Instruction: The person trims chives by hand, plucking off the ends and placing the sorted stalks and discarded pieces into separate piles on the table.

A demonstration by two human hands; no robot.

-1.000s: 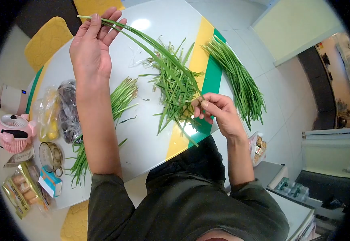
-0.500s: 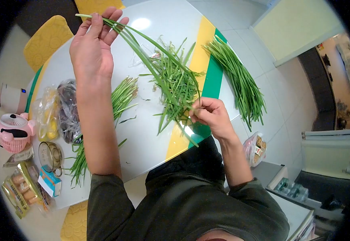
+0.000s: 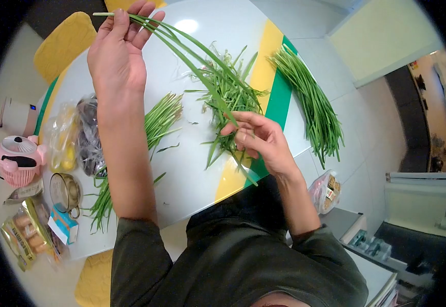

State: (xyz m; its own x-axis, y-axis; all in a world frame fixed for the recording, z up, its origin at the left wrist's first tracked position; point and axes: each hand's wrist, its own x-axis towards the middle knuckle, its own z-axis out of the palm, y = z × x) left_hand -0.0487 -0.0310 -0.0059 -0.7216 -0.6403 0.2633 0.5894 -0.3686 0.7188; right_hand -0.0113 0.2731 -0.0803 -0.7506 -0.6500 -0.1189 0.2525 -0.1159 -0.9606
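Note:
My left hand point(image 3: 118, 56) is raised over the far left of the table, its thumb and fingers closed on the pale stem ends of a few garlic chives point(image 3: 182, 48). Their long green leaves arch down to the right. At the leaf tips is my right hand point(image 3: 264, 140), fingers loosely curled, with a leaf end between thumb and fingers. Below and behind the leaves lies a loose heap of chive scraps point(image 3: 228, 97). A neat chive bundle point(image 3: 310, 100) rests at the table's right edge. Another chive pile point(image 3: 162, 117) is partly hidden by my left forearm.
On the left of the white table point(image 3: 182, 169) are a bag with yellow items point(image 3: 64, 143), a dark plastic bag point(image 3: 89, 138), a glass mug point(image 3: 65, 192), a blue-white box point(image 3: 63, 225), a packaged food bag point(image 3: 31, 233) and a pink fan-like appliance point(image 3: 19, 158). Yellow chairs point(image 3: 64, 46) stand around.
My right hand has moved up and left, its fingers less tightly pinched, onto the hanging leaf tips. My left hand keeps its hold on the stems. The view has shifted slightly.

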